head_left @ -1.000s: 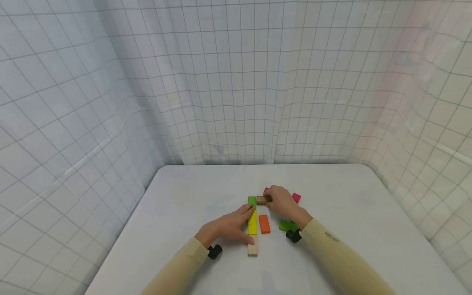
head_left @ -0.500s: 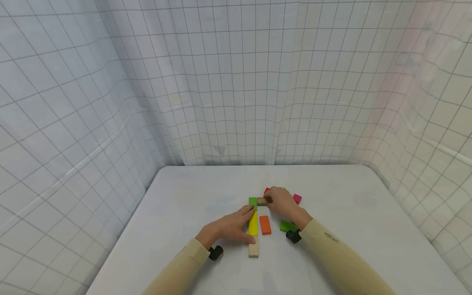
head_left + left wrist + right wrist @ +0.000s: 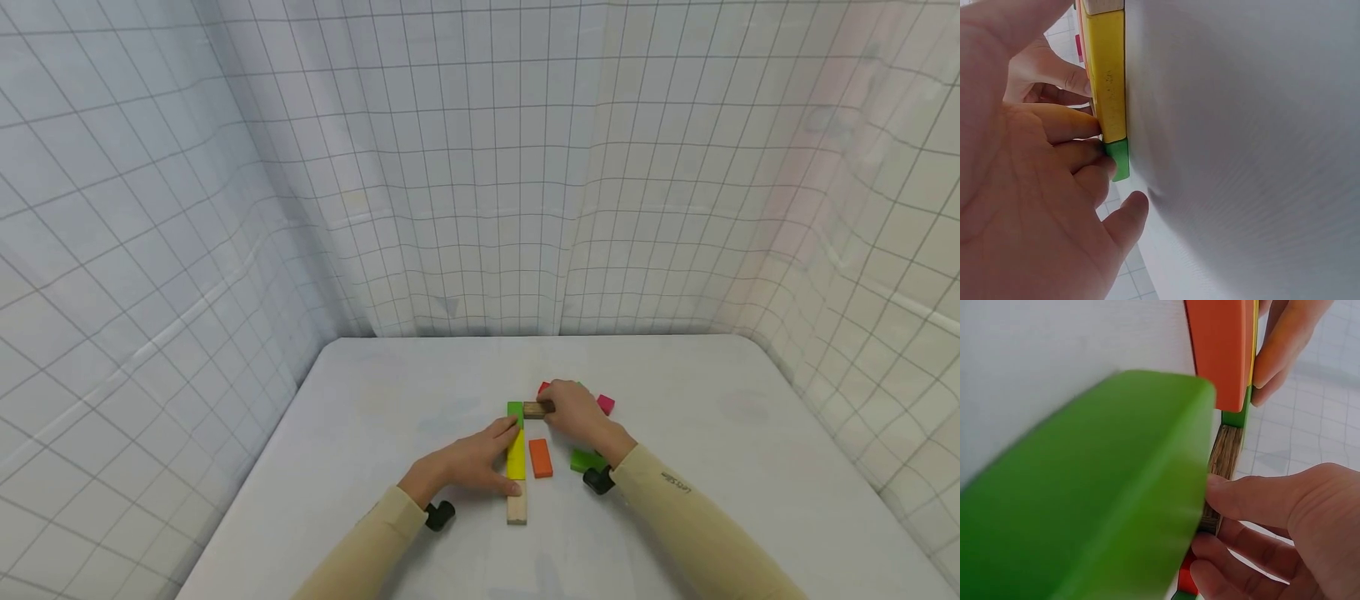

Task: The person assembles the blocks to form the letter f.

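Note:
A row of end-to-end blocks runs away from me in the head view: a plain wood block [image 3: 517, 511], a yellow block [image 3: 516, 457] and a green block [image 3: 514, 409] at the far end. My left hand [image 3: 467, 463] lies along the row's left side, its fingers at the yellow and green blocks and its thumb over the plain wood one. Crosswise at the green block's right side lies a dark brown wooden block [image 3: 534, 410]. My right hand [image 3: 576, 414] pinches its right end between thumb and fingers, as the right wrist view also shows, and covers that end from above.
An orange block [image 3: 540, 458] lies just right of the yellow one. Another green block [image 3: 587, 461] is under the right wrist and looms large in the right wrist view. Red [image 3: 544, 387] and pink-red [image 3: 606, 404] blocks lie around the right hand. Grid-patterned curtains surround the white table [image 3: 675, 375].

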The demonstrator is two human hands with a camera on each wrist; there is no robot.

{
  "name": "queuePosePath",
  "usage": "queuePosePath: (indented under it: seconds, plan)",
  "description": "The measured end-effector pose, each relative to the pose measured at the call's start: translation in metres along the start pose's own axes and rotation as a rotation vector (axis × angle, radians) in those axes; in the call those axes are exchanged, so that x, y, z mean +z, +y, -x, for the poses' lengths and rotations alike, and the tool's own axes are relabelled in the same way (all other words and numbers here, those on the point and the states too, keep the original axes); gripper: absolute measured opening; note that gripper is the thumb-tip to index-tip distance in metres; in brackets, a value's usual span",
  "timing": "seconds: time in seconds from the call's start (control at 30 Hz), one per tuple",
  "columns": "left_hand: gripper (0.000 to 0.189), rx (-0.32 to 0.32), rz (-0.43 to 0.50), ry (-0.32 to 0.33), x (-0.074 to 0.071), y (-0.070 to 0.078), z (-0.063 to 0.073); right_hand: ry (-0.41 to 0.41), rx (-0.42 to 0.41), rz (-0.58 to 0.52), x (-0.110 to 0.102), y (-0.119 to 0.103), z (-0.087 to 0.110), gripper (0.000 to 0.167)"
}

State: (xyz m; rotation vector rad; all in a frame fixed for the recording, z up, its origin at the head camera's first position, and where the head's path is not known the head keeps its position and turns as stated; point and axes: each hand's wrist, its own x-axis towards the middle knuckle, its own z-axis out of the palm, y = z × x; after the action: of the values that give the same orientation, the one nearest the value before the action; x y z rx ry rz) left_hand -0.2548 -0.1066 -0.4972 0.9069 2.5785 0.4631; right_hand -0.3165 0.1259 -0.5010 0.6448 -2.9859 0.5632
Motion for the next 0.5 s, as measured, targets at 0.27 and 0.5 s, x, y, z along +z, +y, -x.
queuePosePath:
  seconds: [0.27,0.5]
  plan:
    - [0.107,0.004,0.014,-0.001,-0.0005,0.0014,0.0009,-0.012,-0.008,-0.014,-0.0005,0.0022,-0.0002,0.027]
    - [0.107,-0.011,0.020,0.003,0.0003,0.0019,-0.0001,-0.027,-0.012,-0.038,-0.0022,0.0035,-0.0010,0.028]
